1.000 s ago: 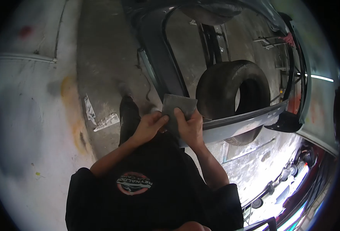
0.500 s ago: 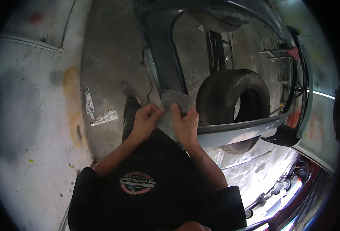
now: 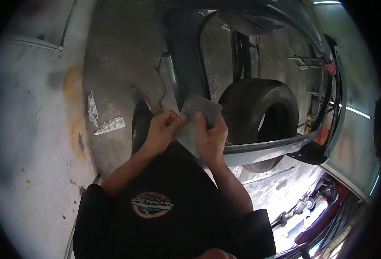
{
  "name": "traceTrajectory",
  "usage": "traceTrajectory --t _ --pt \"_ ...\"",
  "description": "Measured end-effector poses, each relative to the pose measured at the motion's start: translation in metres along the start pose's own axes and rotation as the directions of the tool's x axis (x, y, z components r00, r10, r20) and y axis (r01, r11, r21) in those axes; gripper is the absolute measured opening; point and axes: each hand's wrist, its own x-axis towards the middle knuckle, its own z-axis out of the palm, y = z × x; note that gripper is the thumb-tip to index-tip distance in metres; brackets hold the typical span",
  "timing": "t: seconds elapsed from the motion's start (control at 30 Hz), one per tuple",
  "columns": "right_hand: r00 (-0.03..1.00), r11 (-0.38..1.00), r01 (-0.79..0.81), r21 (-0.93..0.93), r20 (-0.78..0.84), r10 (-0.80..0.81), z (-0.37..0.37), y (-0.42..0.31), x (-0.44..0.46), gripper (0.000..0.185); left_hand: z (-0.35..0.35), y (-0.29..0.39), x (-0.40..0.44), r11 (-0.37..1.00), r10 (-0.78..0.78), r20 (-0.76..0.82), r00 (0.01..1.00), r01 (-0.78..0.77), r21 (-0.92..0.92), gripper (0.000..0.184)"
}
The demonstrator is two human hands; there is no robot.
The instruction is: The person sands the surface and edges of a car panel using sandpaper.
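A small grey rectangular piece of sandpaper (image 3: 202, 108) is held up in front of my body. My right hand (image 3: 212, 136) grips its lower edge, thumb on the near face and fingers behind. At its left corner, my left hand (image 3: 162, 131) is closed in a pinch, thumb against forefinger. Directly beyond and below the sheet lies a large dark grey car body panel (image 3: 184, 52). Its lighter grey lower edge (image 3: 264, 150) runs off to the right from beside my right hand.
Black tires (image 3: 259, 110) lie inside the panel's curve, near a dark metal stand (image 3: 241, 56). Torn newspaper (image 3: 110, 125) is on the concrete floor at left, beside a paint-stained wall (image 3: 35, 121). A pink rag (image 3: 330, 67) hangs at right.
The view has shifted slightly, so the panel's upright part sits farther right. The sandpaper is a little higher and farther right, still in my hands.
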Motion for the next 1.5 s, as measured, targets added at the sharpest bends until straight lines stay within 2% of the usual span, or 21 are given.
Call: traceTrajectory --t 0.1,0.13,0.23,0.3,0.4,0.5,0.53,0.6,0.63,0.7,0.8,0.9,0.93,1.0,1.1,1.17,1.23,1.33,1.37,1.47,1.5 --pt "0.999 0.998 -0.042 -0.044 -0.032 0.041 -0.004 0.008 -0.007 0.026 0.004 -0.006 -0.007 0.987 -0.060 -0.045 0.997 0.066 0.149 0.031" --pt "0.997 0.996 -0.063 -0.065 -0.046 0.060 -0.004 0.012 -0.011 0.025 0.001 -0.009 -0.007 0.988 -0.043 -0.043 0.998 0.048 0.147 0.031" --pt "0.992 0.993 0.121 -0.012 -0.026 -0.121 0.004 0.004 0.000 0.027 -0.005 -0.010 -0.003 0.995 -0.007 -0.027 1.000 0.010 0.095 0.031" --pt "0.999 0.998 0.036 -0.045 -0.003 -0.037 0.007 -0.006 0.008 0.028 -0.006 0.005 0.012 1.000 0.025 -0.013 1.000 -0.025 -0.007 0.031" --pt "0.999 0.998 0.035 -0.058 -0.037 -0.037 0.003 -0.001 0.004 0.030 -0.001 0.006 0.000 0.985 -0.041 -0.073 0.996 0.053 0.163 0.031" --pt "0.991 0.991 0.126 -0.047 -0.034 -0.127 0.011 0.006 0.008 0.031 -0.011 -0.015 0.003 0.977 0.078 -0.058 0.995 -0.065 0.205 0.031" --pt "0.986 0.987 0.159 -0.039 -0.038 -0.160 0.013 0.007 0.010 0.031 -0.012 -0.007 0.004 0.992 0.054 -0.046 0.998 -0.048 0.115 0.031" --pt "0.999 0.991 -0.021 -0.128 0.037 0.026 0.016 -0.015 0.020 0.031 -0.014 0.017 0.021 0.998 0.033 -0.008 0.999 -0.033 -0.061 0.030" --pt "0.992 0.980 -0.095 -0.176 0.070 0.108 0.016 -0.025 0.026 0.031 -0.011 0.019 0.020 1.000 0.004 -0.025 1.000 -0.004 0.014 0.030" --pt "1.000 0.999 -0.006 -0.050 -0.023 0.005 0.013 -0.009 0.016 0.026 -0.010 0.014 0.012 0.986 -0.051 -0.085 0.995 0.063 0.152 0.030" --pt "0.999 0.998 0.052 0.024 -0.005 -0.052 0.019 -0.007 0.013 0.028 -0.015 0.000 0.008 0.993 0.037 -0.035 0.999 -0.033 0.116 0.028" --pt "0.999 0.996 0.006 -0.085 0.051 -0.002 0.021 -0.030 0.026 0.029 -0.018 0.035 0.026 0.995 -0.016 0.005 1.000 0.016 -0.099 0.028" --pt "0.997 0.989 -0.008 -0.145 0.070 0.018 0.022 -0.036 0.032 0.029 -0.015 0.036 0.023 0.999 -0.034 -0.013 0.999 0.034 0.023 0.027" --pt "1.000 1.000 0.026 0.015 0.014 -0.026 0.017 -0.011 0.019 0.028 -0.013 0.030 0.011 0.965 -0.063 -0.079 0.995 0.081 0.248 0.027" --pt "1.000 0.999 0.012 0.042 0.008 -0.012 0.022 -0.016 0.013 0.027 -0.020 0.009 0.009 0.982 -0.002 -0.027 1.000 0.007 0.188 0.027" --pt "0.999 0.999 0.039 -0.008 0.008 -0.039 0.027 -0.021 0.021 0.027 -0.027 0.018 0.028 0.998 -0.005 0.005 1.000 0.005 -0.055 0.027" --pt "0.991 0.989 0.133 -0.061 0.031 -0.131 0.033 -0.021 0.035 0.026 -0.021 0.024 0.035 0.995 0.082 -0.101 0.992 -0.087 -0.050 0.027" --pt "0.981 0.980 0.189 0.069 -0.057 -0.185 0.026 -0.006 0.012 0.025 -0.025 0.007 0.015 0.997 -0.048 0.024 0.999 0.047 0.060 0.025" --pt "0.984 0.983 0.177 0.057 -0.037 -0.175 0.029 -0.007 0.014 0.025 -0.025 0.005 0.015 1.000 -0.014 0.046 0.999 0.013 0.022 0.025" --pt "0.987 0.986 0.159 0.058 -0.031 -0.157 0.040 -0.025 0.033 0.025 -0.025 0.043 0.033 0.995 0.017 -0.041 0.999 -0.021 -0.098 0.024" --pt "0.985 0.983 0.171 0.072 -0.033 -0.169 0.045 -0.031 0.045 0.026 -0.023 0.051 0.034 0.999 0.010 -0.053 0.999 -0.012 -0.032 0.025"
